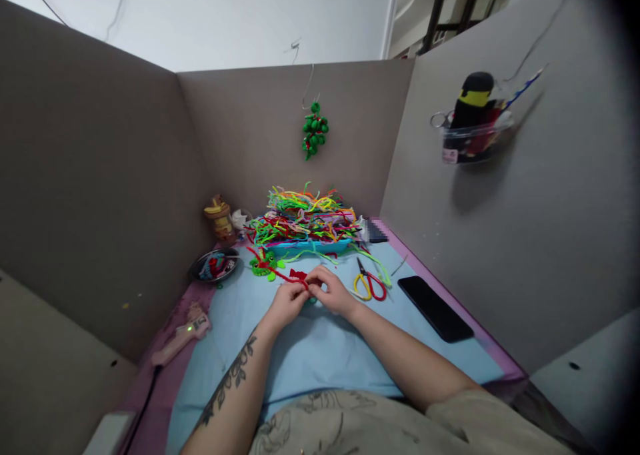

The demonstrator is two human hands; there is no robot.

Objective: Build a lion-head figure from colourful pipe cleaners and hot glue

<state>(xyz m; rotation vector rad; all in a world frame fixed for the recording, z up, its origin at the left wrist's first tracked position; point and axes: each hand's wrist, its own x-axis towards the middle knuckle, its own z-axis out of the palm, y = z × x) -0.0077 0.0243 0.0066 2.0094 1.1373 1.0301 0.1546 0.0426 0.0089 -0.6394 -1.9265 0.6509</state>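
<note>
Both my hands meet over the light blue mat (310, 348) in the middle of the desk. My left hand (287, 303) and my right hand (331, 289) are closed in a pinch on a red pipe cleaner (293, 278), whose free end runs up and left toward a small green pipe-cleaner figure (263, 264). A folded red bit sits between my fingertips. Just beyond my hands stands a blue tray (310, 246) heaped with several coloured pipe cleaners (305, 216).
Yellow-and-red scissors (370, 283) and a black phone (435, 307) lie right of my hands. A pink glue gun (183, 335), a dark bowl (215, 265) and a small jar (219, 218) sit left. A green bead ornament (315, 131) hangs on the back partition; a clear holder (473, 135) hangs on the right wall.
</note>
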